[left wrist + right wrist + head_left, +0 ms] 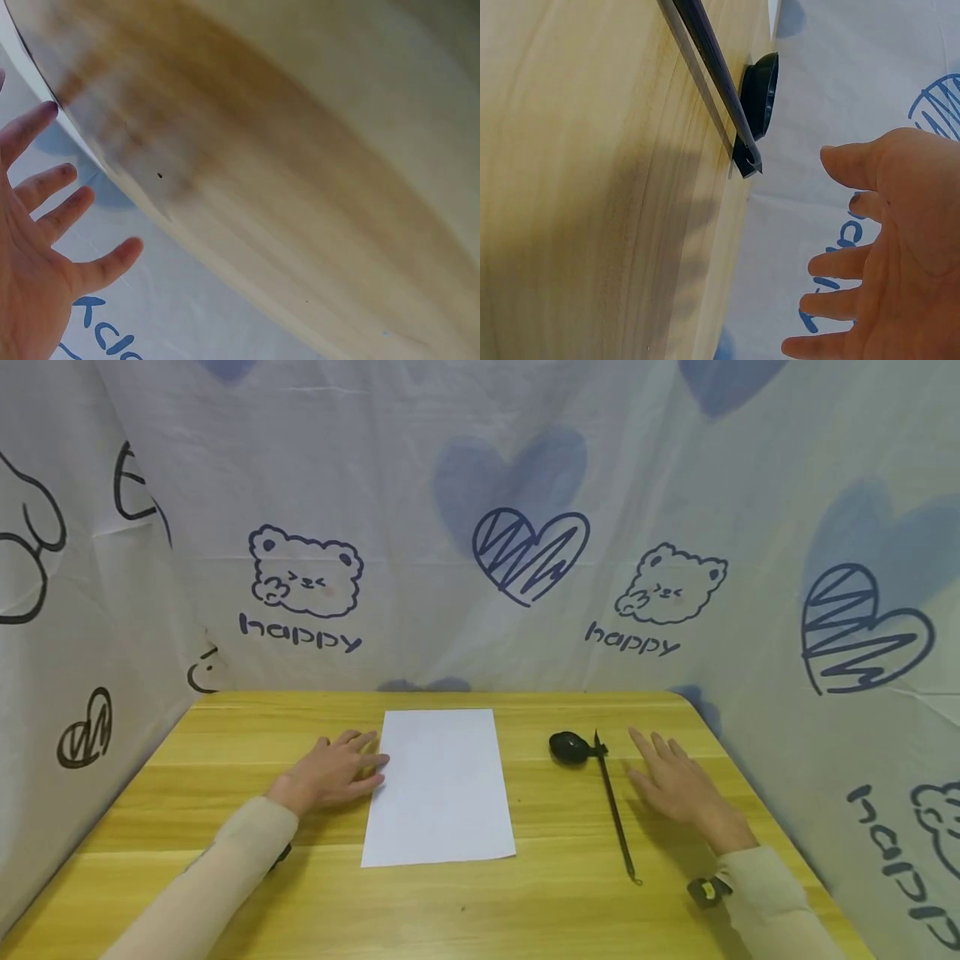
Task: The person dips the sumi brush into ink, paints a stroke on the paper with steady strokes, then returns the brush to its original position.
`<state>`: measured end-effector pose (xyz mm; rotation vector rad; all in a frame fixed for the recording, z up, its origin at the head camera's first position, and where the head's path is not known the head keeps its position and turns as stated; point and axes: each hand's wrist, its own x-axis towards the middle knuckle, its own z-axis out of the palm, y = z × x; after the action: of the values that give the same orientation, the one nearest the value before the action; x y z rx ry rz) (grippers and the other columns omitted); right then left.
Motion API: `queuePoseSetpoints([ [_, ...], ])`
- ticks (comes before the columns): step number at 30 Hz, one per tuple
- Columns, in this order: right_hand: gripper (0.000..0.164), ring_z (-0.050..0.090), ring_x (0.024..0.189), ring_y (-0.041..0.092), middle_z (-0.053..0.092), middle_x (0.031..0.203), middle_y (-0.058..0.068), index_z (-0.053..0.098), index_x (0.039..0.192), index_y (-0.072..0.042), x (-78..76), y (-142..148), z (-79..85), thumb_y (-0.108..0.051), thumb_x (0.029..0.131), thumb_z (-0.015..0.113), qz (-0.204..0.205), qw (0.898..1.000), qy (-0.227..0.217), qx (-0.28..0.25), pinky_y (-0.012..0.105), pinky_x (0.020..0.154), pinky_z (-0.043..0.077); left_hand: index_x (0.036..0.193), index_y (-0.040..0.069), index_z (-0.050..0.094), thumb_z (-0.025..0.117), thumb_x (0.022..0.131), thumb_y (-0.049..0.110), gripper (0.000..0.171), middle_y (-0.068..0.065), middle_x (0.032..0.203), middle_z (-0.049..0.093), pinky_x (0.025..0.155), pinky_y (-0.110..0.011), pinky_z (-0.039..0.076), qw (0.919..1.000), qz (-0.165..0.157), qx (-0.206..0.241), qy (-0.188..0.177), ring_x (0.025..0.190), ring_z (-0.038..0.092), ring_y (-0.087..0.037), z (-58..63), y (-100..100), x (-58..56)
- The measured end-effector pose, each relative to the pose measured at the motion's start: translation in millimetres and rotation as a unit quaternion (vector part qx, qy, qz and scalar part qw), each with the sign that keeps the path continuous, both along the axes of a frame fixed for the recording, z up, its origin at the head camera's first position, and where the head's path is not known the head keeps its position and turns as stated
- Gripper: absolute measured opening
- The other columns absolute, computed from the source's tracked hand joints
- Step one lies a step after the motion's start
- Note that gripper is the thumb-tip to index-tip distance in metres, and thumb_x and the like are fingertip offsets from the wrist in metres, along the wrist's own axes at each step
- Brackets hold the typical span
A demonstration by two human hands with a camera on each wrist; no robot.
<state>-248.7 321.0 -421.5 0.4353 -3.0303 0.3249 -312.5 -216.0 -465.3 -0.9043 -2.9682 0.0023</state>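
A blank white sheet of paper (442, 793) lies on the wooden table. My left hand (330, 772) is at its left edge, fingers spread, with fingertips overlapping the paper's margin in the head view. To the right of the sheet sits a small black ink dish (568, 748). A slim dark calligraphy brush (617, 814) leans on the dish's short handle, its pointed tip away from me and its hanging loop toward me. Just right of the brush, my right hand (678, 785) hovers with fingers spread. Both palms hold nothing, as the wrist views show.
The yellow wood-grain table (247, 910) has rounded far corners. Behind it and along both sides hangs a white cloth (420, 635) printed with blue hearts, bear faces and lettering. A dark wrist strap (708, 891) is on the right wrist.
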Motion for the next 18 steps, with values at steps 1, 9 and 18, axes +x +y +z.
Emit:
queuePoseSetpoints([
  [1,0.066,0.026,0.141,0.071,0.025,0.159,0.044,0.023,0.163,-0.003,-0.1,0.4,-0.4,-0.034,0.110,0.046,0.001,1.000,0.000,0.002,0.079,0.113,0.028,0.142,0.022,0.065,0.053,0.104,0.050,0.049,-0.020,0.158,0.048,0.104,-0.078,0.042,1.0000,0.000,0.002,-0.002,0.143,0.046,-0.047,0.0,0.3,0.1],
  [9,0.066,0.026,0.141,0.071,0.026,0.158,0.044,0.024,0.162,-0.001,-1.2,-1.9,-1.1,-0.027,0.109,0.051,0.010,1.000,0.004,0.003,0.078,0.113,0.028,0.144,0.015,0.062,0.057,0.103,0.048,0.053,-0.025,0.154,0.050,0.101,-0.070,0.050,0.9996,-0.017,0.013,-0.020,0.137,0.051,-0.049,-1.3,0.4,-0.2],
  [18,0.066,0.028,0.140,0.071,0.028,0.157,0.045,0.025,0.162,-0.001,-3.6,-5.7,-2.5,-0.026,0.108,0.053,0.017,1.000,0.001,0.008,0.078,0.112,0.030,0.146,0.010,0.059,0.057,0.100,0.056,0.065,-0.026,0.150,0.054,0.105,-0.065,0.050,0.9992,-0.020,-0.005,-0.034,0.135,0.055,-0.048,-2.8,1.6,-0.2],
])
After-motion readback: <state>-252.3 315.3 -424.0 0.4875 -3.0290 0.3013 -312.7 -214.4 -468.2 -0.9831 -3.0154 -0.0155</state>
